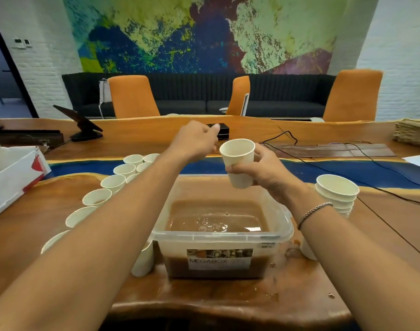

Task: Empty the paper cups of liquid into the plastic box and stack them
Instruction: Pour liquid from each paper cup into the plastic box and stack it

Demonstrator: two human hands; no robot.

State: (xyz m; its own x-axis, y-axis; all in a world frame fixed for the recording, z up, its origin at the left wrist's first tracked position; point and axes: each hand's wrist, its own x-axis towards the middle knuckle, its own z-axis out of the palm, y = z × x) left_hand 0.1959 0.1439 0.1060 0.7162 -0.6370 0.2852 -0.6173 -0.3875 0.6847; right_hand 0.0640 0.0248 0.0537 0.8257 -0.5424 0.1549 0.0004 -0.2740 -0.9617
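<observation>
above the plastic box, far side: right hand (266, 174) wrapped around a white paper cup (238, 162), fingers curled on its lower half, thumb on the right wall; cup upright, tipped slightly left, clear of the box.
left hand (195, 139): raised past the box's far edge, fingers curled loosely inward, holding nothing visible; fingertips blurred, so whether they touch is not clear.
right wrist: braided bracelet (314, 213).
plastic box (218, 237): clear, on the wooden table (383, 235), near edge centre; brown liquid (213, 218) inside with bubbles at the surface; label on front reads "megabox".
stack of cups (336, 194): nested, upright, right of the box, well apart from it.
loose cups (119, 181): a row left of the box, running from the near left toward the far centre; several partly hidden behind the left forearm, contents hard to make out.
cup beside box, left (144, 259): just beside the near left corner, top hidden by the forearm.
cup beside box, right (308, 250): mostly hidden by the right forearm.
spills: brown droplets (331, 295) on the table to the near right.
far side: orange chairs (132, 96), cables, a tablet on a stand (81, 125).
</observation>
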